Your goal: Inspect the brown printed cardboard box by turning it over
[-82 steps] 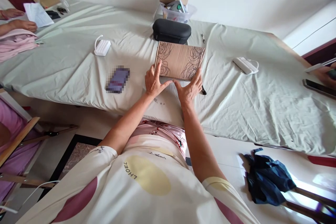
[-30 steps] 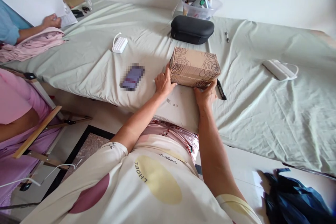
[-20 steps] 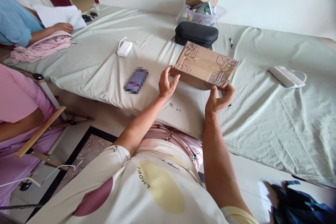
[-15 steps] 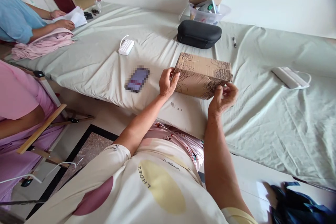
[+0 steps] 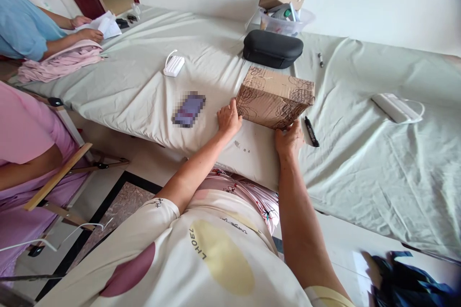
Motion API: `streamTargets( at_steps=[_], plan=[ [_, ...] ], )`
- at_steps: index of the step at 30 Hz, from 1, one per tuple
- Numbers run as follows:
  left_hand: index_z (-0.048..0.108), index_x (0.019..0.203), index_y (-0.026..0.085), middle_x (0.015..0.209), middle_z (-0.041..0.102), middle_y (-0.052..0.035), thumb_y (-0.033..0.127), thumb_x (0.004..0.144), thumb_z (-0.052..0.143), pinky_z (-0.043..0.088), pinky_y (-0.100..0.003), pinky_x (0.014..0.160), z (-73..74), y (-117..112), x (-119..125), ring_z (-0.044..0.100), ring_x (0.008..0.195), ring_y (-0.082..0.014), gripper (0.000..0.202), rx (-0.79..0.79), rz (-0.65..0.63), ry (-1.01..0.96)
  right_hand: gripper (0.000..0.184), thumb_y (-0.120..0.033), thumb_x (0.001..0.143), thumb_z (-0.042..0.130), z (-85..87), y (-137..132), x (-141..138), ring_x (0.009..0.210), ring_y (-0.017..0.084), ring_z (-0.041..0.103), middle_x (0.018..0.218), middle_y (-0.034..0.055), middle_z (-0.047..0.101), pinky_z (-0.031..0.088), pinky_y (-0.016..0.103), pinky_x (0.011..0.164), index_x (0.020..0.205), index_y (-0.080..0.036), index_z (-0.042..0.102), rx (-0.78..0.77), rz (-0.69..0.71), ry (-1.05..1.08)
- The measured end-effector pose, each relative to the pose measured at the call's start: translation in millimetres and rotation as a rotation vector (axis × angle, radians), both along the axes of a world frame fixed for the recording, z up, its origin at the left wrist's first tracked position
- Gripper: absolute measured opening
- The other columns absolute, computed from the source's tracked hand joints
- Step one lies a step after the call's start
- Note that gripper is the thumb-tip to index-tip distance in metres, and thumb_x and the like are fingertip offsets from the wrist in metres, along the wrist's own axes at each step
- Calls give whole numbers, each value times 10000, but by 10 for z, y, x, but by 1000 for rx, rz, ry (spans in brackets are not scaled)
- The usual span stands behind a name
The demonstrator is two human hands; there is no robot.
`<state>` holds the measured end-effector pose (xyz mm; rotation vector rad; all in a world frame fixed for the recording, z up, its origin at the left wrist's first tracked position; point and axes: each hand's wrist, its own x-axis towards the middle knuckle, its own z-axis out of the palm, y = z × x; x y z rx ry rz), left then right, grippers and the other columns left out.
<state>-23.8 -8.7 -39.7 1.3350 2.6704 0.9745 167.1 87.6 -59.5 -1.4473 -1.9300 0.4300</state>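
In the head view, the scribbled cardboard box (image 5: 275, 98) sat on the sheet-covered table (image 5: 360, 153), close to its near edge. The left hand (image 5: 228, 117), fingers half curled, pressed against the box's left end at the near corner. The right hand (image 5: 288, 138) gripped the near lower edge, its fingers folded up onto the cardboard. A black marker (image 5: 311, 131) lay just right of that hand. A black case (image 5: 272, 49) lay behind the box, and a phone (image 5: 188, 109) lay to its left. At the table's far left corner another person's hands (image 5: 86, 33) held papers.
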Motion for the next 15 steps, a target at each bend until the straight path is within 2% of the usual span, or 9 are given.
streamTargets(
  at_steps=[3, 6, 9, 11, 15],
  plan=[
    [409, 1564, 120, 1415, 647, -236, 301, 995, 673, 450, -452, 1141, -47, 41, -58, 601, 1360, -327, 653, 112, -11, -27, 575, -321, 839, 608, -51, 81, 11, 1082, 319, 634, 1048, 93, 672, 477, 629, 1053, 1391, -200, 501, 109, 32, 114],
    [461, 1530, 177, 1415, 653, -196, 461, 1029, 609, 462, -441, 1141, -114, 88, -128, 586, 1372, -318, 595, 364, -49, -17, 611, -375, 857, 597, -55, 119, 12, 994, 286, 665, 992, 62, 654, 528, 568, 1021, 1432, -211, 472, 277, 54, 269],
    [526, 1471, 213, 1314, 683, -162, 609, 1064, 448, 493, -412, 1103, -163, 110, -182, 627, 1290, -283, 573, 623, -109, 9, 540, -418, 873, 564, 16, 83, -7, 915, 253, 662, 949, 39, 617, 569, 507, 957, 1378, -234, 504, 434, 45, 446],
    [545, 1450, 228, 1240, 686, -140, 634, 1081, 343, 522, -376, 1050, -172, 106, -198, 658, 1205, -243, 585, 739, -138, 20, 478, -439, 888, 526, 86, 36, -20, 869, 228, 641, 914, 29, 576, 581, 450, 889, 1317, -228, 527, 504, 32, 576],
    [572, 1419, 241, 1184, 675, -120, 616, 1097, 285, 555, -343, 980, -161, 90, -195, 676, 1100, -203, 571, 814, -160, 22, 397, -441, 917, 500, 202, -58, -25, 808, 193, 594, 872, 39, 543, 546, 374, 795, 1193, -170, 591, 506, 13, 727]
  ],
)
